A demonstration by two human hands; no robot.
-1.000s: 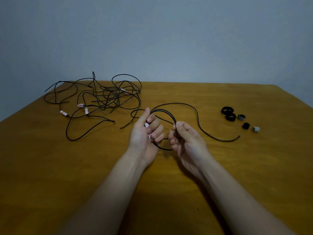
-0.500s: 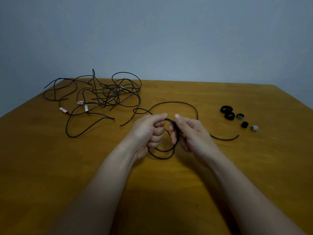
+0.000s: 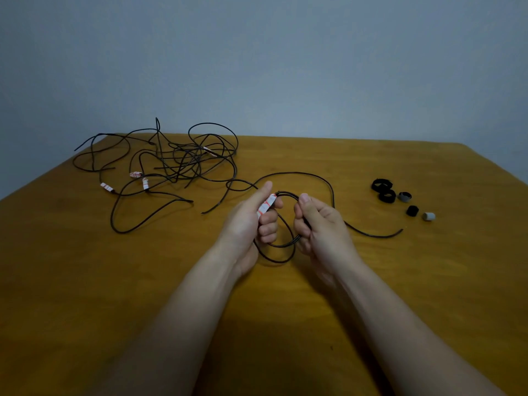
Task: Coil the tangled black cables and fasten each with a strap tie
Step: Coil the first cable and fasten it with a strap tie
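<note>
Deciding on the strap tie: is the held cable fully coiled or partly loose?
Partly loose. The left hand and right hand grip a few loops, but its tail lies uncoiled on the table.

plain room: wooden table (image 3: 120, 281), bare wall (image 3: 285, 67)

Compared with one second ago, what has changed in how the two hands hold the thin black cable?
The left hand has curled its fingers, straighter then, round the coil of thin black cable, thumb beside its white-and-red label. The right hand still pinches the coil's right side. The tangled pile of black cables, the loose tail and the rolled strap ties stayed put.
</note>
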